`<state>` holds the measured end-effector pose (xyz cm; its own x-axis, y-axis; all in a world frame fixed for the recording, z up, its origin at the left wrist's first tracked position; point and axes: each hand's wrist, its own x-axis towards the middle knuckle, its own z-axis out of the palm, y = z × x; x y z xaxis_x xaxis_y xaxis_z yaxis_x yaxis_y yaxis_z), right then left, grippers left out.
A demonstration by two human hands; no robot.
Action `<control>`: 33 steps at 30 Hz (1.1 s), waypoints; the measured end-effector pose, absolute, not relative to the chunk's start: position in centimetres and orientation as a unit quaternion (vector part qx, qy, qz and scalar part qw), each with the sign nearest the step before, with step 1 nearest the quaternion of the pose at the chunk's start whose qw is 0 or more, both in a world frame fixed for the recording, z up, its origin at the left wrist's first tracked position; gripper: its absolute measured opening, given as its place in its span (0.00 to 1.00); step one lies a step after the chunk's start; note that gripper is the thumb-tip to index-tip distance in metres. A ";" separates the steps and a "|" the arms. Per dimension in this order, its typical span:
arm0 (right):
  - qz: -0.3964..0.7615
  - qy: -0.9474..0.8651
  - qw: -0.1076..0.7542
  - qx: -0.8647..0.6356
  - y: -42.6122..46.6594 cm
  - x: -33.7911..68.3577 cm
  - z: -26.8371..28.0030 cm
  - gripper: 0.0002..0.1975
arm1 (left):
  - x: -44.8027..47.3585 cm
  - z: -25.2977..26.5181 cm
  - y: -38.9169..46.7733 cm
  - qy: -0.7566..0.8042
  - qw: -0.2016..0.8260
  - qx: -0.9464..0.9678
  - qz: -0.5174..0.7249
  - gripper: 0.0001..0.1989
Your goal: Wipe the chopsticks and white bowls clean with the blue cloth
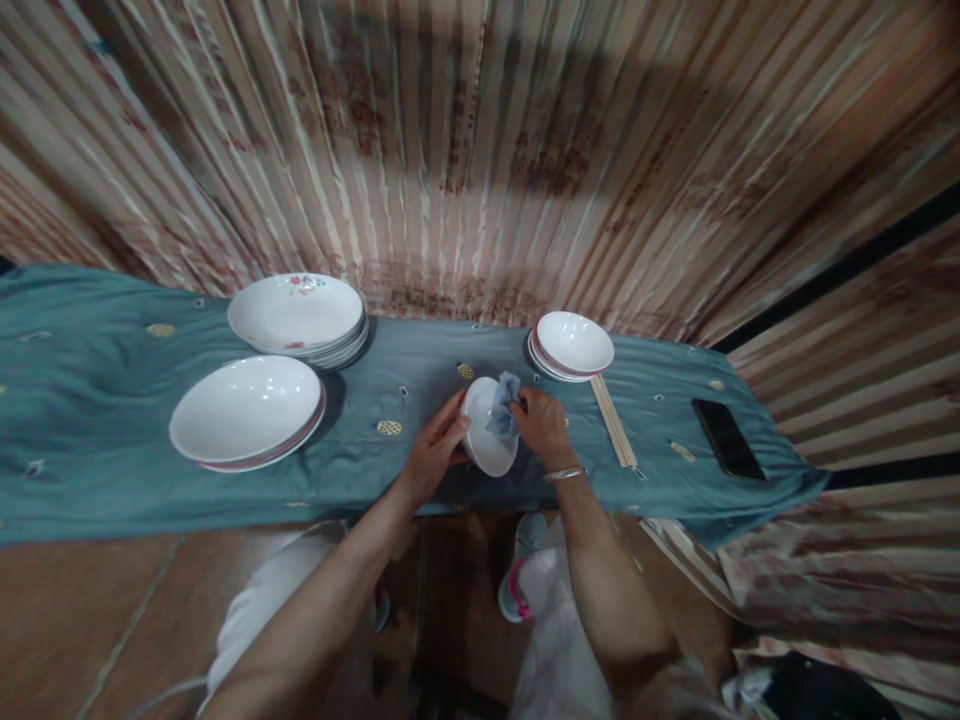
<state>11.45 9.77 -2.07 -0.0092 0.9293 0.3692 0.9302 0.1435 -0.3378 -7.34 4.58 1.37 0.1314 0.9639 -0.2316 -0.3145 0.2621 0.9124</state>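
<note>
A small white bowl point(480, 440) is tilted over the front part of the cloth-covered table. My left hand point(436, 445) grips its left rim, thumb on the near face and fingers behind. Pinched in my right hand point(541, 425) is a light blue cloth point(505, 400), pressed against the bowl's inside at the right. A bracelet circles my right wrist. Behind and to the right, a stack of small bowls point(574, 342) stands on the table, with several pale wooden chopsticks point(613, 422) lying beside it.
At the left stand a stack of large plates point(296, 312) with a flower pattern and a stack of wide white bowls point(247, 408). A black phone point(727, 438) lies near the right end of the blue-green tablecloth point(90, 400). Pleated curtains point(450, 150) hang right behind the table.
</note>
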 end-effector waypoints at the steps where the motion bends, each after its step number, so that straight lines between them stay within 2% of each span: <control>1: -0.005 -0.715 0.258 -0.649 9.6 11.7 -2.2 0.06 | -7.3 1.3 4.6 0.446 0.658 0.362 0.487 0.32; 6: 0.026 -0.740 0.295 -0.603 9.4 10.6 -1.6 0.08 | -7.2 1.2 4.5 0.439 0.660 0.350 0.499 0.33; 13: 0.130 -0.748 0.393 -0.519 8.8 6.8 -0.9 0.13 | -7.2 1.1 4.4 0.438 0.661 0.336 0.508 0.34; 17: 0.157 -0.767 0.393 -0.482 8.0 6.3 -0.4 0.12 | -7.1 1.1 4.5 0.447 0.658 0.340 0.501 0.34; 21: 0.120 -0.798 0.329 -0.491 7.8 7.1 0.3 0.14 | -7.0 1.3 4.4 0.448 0.650 0.359 0.499 0.33; 28: 0.072 -0.827 0.105 -0.548 6.8 9.2 0.9 0.12 | -7.0 1.5 4.5 0.469 0.642 0.367 0.483 0.34; 30: 0.087 -0.830 0.077 -0.546 6.1 9.7 1.1 0.11 | -6.9 1.4 4.6 0.475 0.638 0.369 0.480 0.34; 33: 0.159 -0.832 0.078 -0.526 5.4 10.3 1.5 0.11 | -6.9 1.5 4.5 0.483 0.632 0.367 0.483 0.33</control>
<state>10.33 5.38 1.52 -0.4333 0.9005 -0.0367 0.8507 0.3952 -0.3465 -6.89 4.47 1.52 0.0679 0.9644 -0.2557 -0.2554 0.2645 0.9299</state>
